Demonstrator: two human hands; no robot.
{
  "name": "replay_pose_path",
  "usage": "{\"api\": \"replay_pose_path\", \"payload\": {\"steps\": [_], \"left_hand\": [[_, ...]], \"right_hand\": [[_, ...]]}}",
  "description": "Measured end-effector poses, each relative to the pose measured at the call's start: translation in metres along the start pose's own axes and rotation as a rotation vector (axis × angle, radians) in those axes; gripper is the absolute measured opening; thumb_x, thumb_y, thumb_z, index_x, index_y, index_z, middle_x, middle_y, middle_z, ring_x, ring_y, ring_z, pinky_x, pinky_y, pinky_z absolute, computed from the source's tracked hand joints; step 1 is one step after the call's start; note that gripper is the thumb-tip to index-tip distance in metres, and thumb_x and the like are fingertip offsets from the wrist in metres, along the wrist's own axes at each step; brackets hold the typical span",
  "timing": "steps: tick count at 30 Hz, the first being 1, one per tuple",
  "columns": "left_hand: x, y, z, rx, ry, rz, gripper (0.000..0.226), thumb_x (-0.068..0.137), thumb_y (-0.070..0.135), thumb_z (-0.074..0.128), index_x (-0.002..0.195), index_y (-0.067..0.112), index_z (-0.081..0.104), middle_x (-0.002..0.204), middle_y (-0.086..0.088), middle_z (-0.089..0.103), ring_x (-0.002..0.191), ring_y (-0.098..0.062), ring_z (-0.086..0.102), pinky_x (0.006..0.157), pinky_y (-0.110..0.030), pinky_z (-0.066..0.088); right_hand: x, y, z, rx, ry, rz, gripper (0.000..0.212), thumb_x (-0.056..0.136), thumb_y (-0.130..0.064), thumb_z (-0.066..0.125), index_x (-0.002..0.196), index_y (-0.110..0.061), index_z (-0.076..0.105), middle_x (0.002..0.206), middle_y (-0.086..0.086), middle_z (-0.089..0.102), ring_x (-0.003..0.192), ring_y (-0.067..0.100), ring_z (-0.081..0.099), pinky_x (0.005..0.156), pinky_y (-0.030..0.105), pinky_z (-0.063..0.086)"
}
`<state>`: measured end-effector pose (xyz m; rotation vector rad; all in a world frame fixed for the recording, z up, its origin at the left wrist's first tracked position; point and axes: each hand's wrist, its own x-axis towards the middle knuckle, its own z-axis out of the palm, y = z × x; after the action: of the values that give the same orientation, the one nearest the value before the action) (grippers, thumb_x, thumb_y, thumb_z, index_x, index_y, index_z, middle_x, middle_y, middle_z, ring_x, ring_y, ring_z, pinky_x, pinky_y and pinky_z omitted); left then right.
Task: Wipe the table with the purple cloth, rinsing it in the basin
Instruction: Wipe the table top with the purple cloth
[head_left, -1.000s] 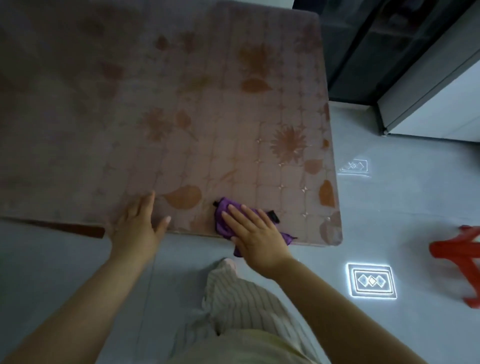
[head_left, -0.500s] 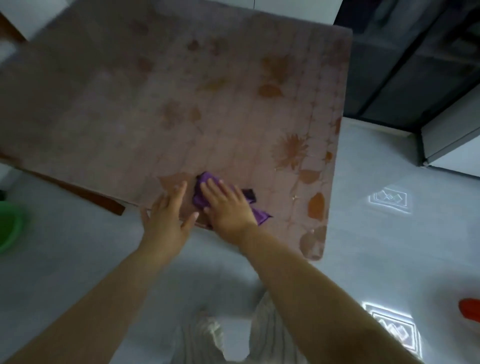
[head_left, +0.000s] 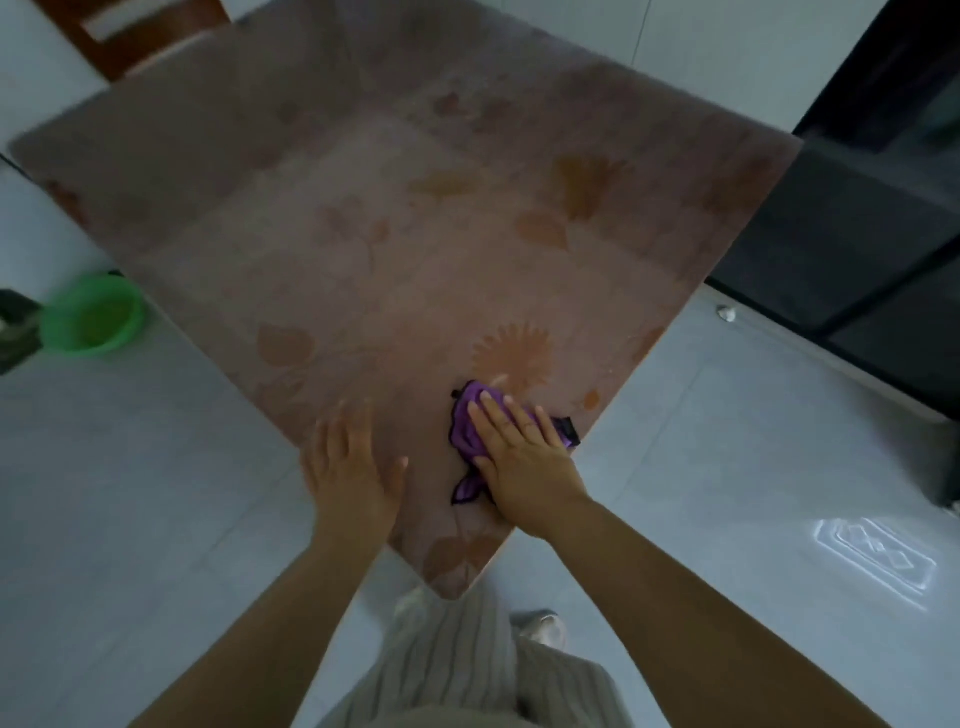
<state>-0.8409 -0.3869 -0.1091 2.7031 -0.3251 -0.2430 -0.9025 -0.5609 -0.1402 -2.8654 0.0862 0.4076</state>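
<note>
The table (head_left: 395, 249) has a brownish cover printed with leaves and flowers, and its near corner points toward me. My right hand (head_left: 524, 457) presses flat on the purple cloth (head_left: 461, 415), which lies crumpled on the table close to the near right edge. Part of the cloth sticks out past my fingers and beside my palm. My left hand (head_left: 350, 462) rests flat on the table by the near left edge, fingers apart, a short way left of the cloth. A green basin (head_left: 93, 322) stands on the floor to the left of the table.
A wooden chair (head_left: 135, 36) stands behind the table's far left side. Dark glass doors (head_left: 883, 171) run along the right. The pale tiled floor (head_left: 753, 467) surrounds the table. My striped trousers and feet are below the near corner.
The view has swung so the table's corner now points at me and the green basin is in view. My right hand with the cloth has moved toward the right edge, apart from my left hand.
</note>
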Motion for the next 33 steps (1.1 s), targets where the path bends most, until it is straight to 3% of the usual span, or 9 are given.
{"api": "replay_pose_path", "payload": {"steps": [4, 8, 10, 12, 14, 19, 22, 26, 33], "left_hand": [[-0.017, -0.026, -0.006, -0.092, 0.08, -0.181, 0.074, 0.077, 0.015, 0.07, 0.136, -0.005, 0.029, 0.137, -0.036, 0.031, 0.123, -0.053, 0.034, 0.102, -0.059, 0.029], [-0.022, -0.028, 0.004, -0.309, -0.009, -0.264, 0.064, 0.088, 0.012, 0.053, 0.141, 0.004, 0.018, 0.145, -0.022, 0.027, 0.131, -0.036, 0.032, 0.107, -0.041, 0.027], [-0.024, -0.016, 0.009, -0.356, -0.06, -0.306, 0.069, 0.09, 0.03, 0.049, 0.143, 0.006, 0.012, 0.15, -0.018, 0.022, 0.136, -0.032, 0.025, 0.112, -0.04, 0.022], [-0.024, -0.006, 0.013, -0.442, -0.079, -0.376, 0.096, 0.076, 0.067, 0.044, 0.145, 0.012, 0.006, 0.152, -0.013, 0.018, 0.138, -0.028, 0.021, 0.115, -0.044, 0.019], [-0.023, -0.002, 0.016, -0.408, -0.092, -0.349, 0.095, 0.08, 0.057, 0.049, 0.144, 0.012, -0.006, 0.154, -0.013, 0.004, 0.141, -0.027, 0.01, 0.116, -0.044, 0.014], [-0.02, -0.005, 0.024, -0.225, -0.078, -0.328, 0.082, 0.089, 0.032, 0.05, 0.143, 0.011, -0.008, 0.154, -0.007, -0.01, 0.142, -0.022, 0.004, 0.113, -0.038, 0.016], [-0.019, 0.001, 0.02, -0.214, -0.079, -0.372, 0.081, 0.088, 0.028, 0.053, 0.144, 0.012, -0.003, 0.154, -0.004, -0.009, 0.142, -0.021, 0.007, 0.112, -0.035, 0.018], [-0.018, 0.005, 0.022, -0.198, -0.052, -0.398, 0.075, 0.089, 0.028, 0.051, 0.144, 0.009, 0.003, 0.154, -0.007, -0.002, 0.141, -0.022, 0.01, 0.112, -0.034, 0.017], [-0.014, 0.02, 0.023, -0.197, -0.113, -0.526, 0.091, 0.08, 0.061, 0.04, 0.144, 0.013, -0.004, 0.155, -0.007, -0.006, 0.139, -0.034, 0.015, 0.114, -0.047, 0.018]], "right_hand": [[-0.007, -0.027, 0.007, 0.011, 0.085, -0.099, 0.056, 0.091, -0.04, 0.022, 0.138, -0.018, 0.042, 0.145, -0.001, 0.041, 0.133, 0.018, 0.04, 0.106, 0.04, 0.034], [-0.025, -0.038, 0.015, -0.006, -0.132, -0.422, 0.053, 0.098, -0.037, 0.016, 0.148, -0.023, 0.006, 0.157, -0.004, 0.005, 0.144, 0.019, 0.004, 0.115, 0.041, -0.002], [-0.019, -0.014, 0.015, -0.052, -0.058, -0.443, 0.052, 0.096, -0.037, 0.019, 0.146, -0.026, 0.02, 0.154, -0.006, 0.021, 0.141, 0.018, 0.021, 0.115, 0.043, 0.01], [-0.005, 0.029, 0.004, -0.087, 0.029, -0.324, 0.052, 0.089, -0.038, 0.025, 0.137, -0.025, 0.043, 0.142, -0.006, 0.046, 0.127, 0.018, 0.047, 0.107, 0.043, 0.029], [0.013, 0.087, -0.014, -0.093, 0.083, -0.109, 0.052, 0.087, -0.037, 0.03, 0.131, -0.019, 0.051, 0.135, 0.0, 0.054, 0.118, 0.024, 0.056, 0.099, 0.044, 0.04], [0.063, 0.153, -0.055, -0.052, 0.042, 0.163, 0.058, 0.098, -0.039, 0.017, 0.148, -0.013, 0.003, 0.158, 0.005, 0.004, 0.144, 0.024, 0.005, 0.116, 0.04, 0.006], [0.073, 0.084, -0.041, -0.087, 0.012, -0.091, 0.059, 0.1, -0.035, 0.025, 0.148, -0.012, -0.001, 0.157, 0.007, 0.001, 0.144, 0.025, 0.002, 0.116, 0.04, 0.004], [0.028, 0.008, 0.0, -0.148, 0.031, -0.579, 0.056, 0.088, -0.041, 0.026, 0.137, -0.02, 0.043, 0.142, -0.002, 0.046, 0.13, 0.018, 0.045, 0.104, 0.038, 0.038], [0.042, 0.147, -0.037, -0.217, 0.047, -0.484, 0.047, 0.095, -0.043, 0.024, 0.138, -0.026, 0.034, 0.142, -0.004, 0.043, 0.123, 0.021, 0.051, 0.102, 0.038, 0.026]]}}
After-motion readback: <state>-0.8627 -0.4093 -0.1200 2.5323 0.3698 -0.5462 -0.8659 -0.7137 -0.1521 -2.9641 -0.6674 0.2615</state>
